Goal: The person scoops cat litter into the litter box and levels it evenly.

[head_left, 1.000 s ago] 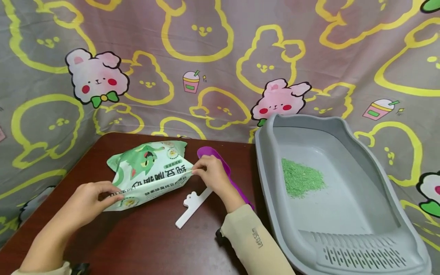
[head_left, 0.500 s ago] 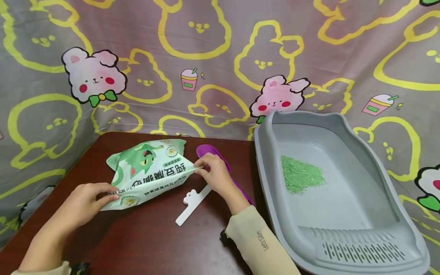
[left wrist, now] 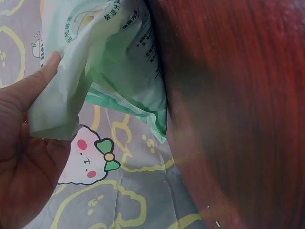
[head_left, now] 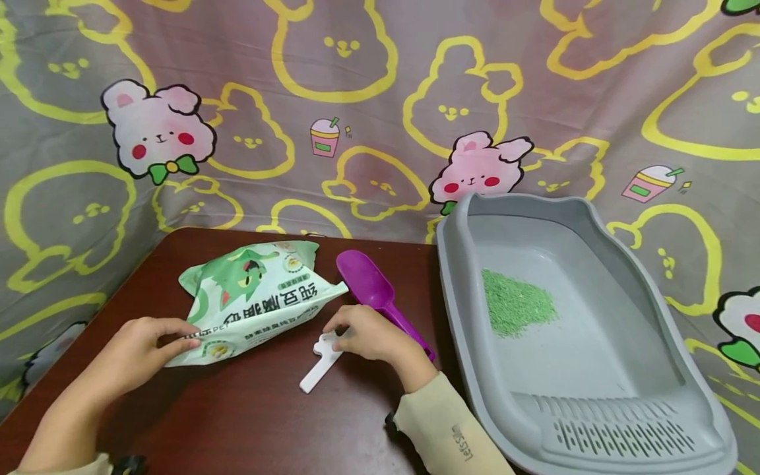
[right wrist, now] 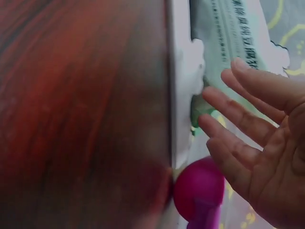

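A green and white cat litter bag lies at the left of the table, its folded top edge facing me. My left hand pinches the near left corner of that edge between thumb and fingers; the left wrist view has the flap in the grip. Over a white bag clip with a scalloped end is my right hand, hiding the clip's far part. In the right wrist view its fingers are spread beside the clip, with nothing between them. The bag's right corner hangs loose.
Behind my right hand lies a purple scoop. A large grey litter tray stands at the right, with a patch of green litter inside. A patterned cloth hangs behind the dark wooden table.
My right hand has let go of the bag's right corner and moved down to the white clip, uncovering the scoop. The left hand keeps its pinch on the bag.
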`<state>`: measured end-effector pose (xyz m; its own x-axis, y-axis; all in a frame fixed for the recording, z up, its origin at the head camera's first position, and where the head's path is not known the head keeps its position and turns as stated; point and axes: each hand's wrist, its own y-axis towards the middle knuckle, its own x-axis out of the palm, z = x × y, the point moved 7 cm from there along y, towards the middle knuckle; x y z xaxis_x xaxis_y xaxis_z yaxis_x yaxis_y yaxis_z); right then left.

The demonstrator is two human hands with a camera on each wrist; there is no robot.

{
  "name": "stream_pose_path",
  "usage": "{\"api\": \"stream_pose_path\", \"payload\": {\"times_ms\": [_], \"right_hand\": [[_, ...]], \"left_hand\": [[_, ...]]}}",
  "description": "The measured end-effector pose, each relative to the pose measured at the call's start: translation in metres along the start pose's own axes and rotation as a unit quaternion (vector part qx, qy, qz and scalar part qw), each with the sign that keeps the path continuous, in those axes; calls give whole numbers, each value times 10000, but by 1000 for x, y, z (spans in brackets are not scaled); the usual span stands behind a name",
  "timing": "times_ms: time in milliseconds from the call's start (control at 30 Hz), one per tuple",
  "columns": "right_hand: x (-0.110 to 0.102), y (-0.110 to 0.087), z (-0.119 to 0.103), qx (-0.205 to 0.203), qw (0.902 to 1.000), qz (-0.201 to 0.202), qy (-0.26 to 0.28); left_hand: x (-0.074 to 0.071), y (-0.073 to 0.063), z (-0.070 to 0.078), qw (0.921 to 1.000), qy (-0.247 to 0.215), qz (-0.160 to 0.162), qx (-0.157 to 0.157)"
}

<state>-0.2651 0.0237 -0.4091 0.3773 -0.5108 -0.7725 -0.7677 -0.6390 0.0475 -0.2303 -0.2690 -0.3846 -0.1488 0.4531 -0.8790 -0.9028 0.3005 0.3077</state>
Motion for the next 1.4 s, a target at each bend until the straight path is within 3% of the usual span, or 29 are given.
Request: {"api": "stream_pose_path", "payload": {"times_ms": [167,600,767,1200,1400], "right_hand": [[10,5,3,-157,9985,-280,-432],[19,8,10,138,9849,-638,-1606],[18,7,11,233,9851,-643,-1577],[11,-1,5,329,9964,-400,-678],[8,-9,-7,-119,9974,-356,-608]], "left_hand": [[1,0,-1,9999,-68,-31,-74],[2,0,-2,9995,-143,-132,-240],[2,0,-2,9993,-194,-109,-295],[4,-2,-3,9989,-301,-59,-353],[3,-3,-5,9986,-350,-73,-397]]}}
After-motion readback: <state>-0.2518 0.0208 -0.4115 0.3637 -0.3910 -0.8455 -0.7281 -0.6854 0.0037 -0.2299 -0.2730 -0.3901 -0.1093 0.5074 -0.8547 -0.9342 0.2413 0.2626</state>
